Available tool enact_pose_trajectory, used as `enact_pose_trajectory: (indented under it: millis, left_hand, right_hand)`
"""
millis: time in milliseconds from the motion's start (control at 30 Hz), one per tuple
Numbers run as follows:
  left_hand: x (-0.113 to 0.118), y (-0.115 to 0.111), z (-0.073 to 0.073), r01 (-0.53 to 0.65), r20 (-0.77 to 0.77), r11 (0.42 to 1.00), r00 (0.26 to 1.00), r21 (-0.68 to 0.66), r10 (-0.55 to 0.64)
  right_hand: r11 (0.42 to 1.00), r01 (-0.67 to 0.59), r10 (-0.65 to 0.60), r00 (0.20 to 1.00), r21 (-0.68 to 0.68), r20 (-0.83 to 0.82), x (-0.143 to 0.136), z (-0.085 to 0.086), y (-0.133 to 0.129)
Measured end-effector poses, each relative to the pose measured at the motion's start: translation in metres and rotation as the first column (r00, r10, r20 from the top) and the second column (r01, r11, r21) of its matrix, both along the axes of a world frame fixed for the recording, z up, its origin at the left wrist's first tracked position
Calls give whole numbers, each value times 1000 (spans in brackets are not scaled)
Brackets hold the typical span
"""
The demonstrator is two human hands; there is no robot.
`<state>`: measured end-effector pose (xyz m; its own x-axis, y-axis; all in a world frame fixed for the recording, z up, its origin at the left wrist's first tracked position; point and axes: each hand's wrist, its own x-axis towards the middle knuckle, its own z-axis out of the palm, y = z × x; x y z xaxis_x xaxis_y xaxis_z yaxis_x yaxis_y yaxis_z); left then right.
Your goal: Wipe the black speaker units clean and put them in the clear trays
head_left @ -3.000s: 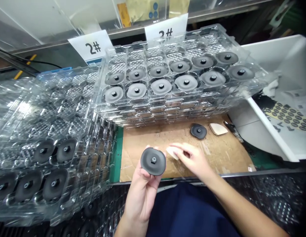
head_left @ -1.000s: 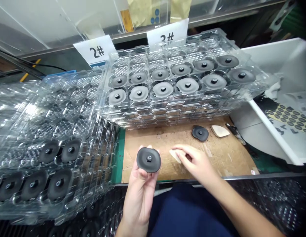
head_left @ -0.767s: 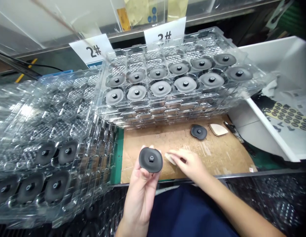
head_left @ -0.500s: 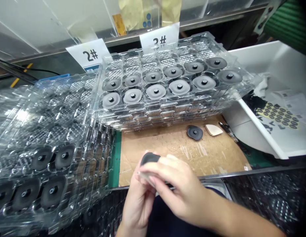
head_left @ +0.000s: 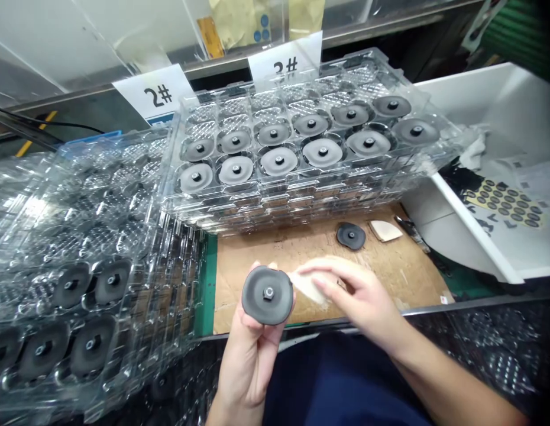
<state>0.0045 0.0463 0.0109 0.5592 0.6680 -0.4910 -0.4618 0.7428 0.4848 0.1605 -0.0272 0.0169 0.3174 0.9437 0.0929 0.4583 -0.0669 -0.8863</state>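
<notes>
- I have the left hand (head_left: 254,346) gripping a black disc (head_left: 257,307), its hub facing up.
- My right hand (head_left: 364,290) pinches a white pad (head_left: 309,287), its tip just beside the disc's edge; I can't tell if they touch.
- Beyond, I see a second disc (head_left: 345,234) and a cream pad (head_left: 385,231) lying on cardboard (head_left: 266,251).
- Farther back, stacked clear trays (head_left: 239,196) carry discs in the top one's front rows.
- A "2#" sign (head_left: 153,94) stands behind.

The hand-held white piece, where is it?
In the head view, the white piece is in the right hand, right of the black disc in the left hand.
</notes>
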Motion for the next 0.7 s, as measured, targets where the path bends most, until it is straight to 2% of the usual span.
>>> enact_pose_trajectory:
  millis: [67, 233, 300, 367, 467, 533, 600, 700]
  left_hand:
    - [2, -1, 1, -14, -2, 1000, 1000, -19, 14]
    - [2, -2, 0, -25, 4, 999, 1000, -35, 25]
    - [1, -1, -1, -30, 11, 999, 999, -22, 30]
    - [0, -1, -3, -35, 14, 999, 999, 1, 35]
    - [3, -2, -5, -55, 6, 998, 998, 30, 55]
    - [6, -2, -5, -77, -7, 996, 997, 40, 77]
    - [7, -3, -5, -106, -17, 993, 994, 57, 107]
    - [7, -3, -5, -127, -2, 987, 992, 95, 128]
  right_hand:
    - [995, 88, -87, 996, -38, 24, 5, -26, 3]
    - [985, 155, -136, 968, -79, 212, -9, -94, -1]
    - [978, 198, -172, 949, -73, 265, -18, -110, -8]
    - [976, 210, -183, 939, -64, 290, -25, -118, -14]
    - [980, 196, -174, 938, -43, 300, -26, -122, -15]
    - [982, 187, -175, 941, -17, 288, -20, -116, -10]
    - [982, 186, -184, 947, 18, 262, -13, -100, -6]
    - [986, 154, -165, 964, 69, 210, -10, -57, -4]
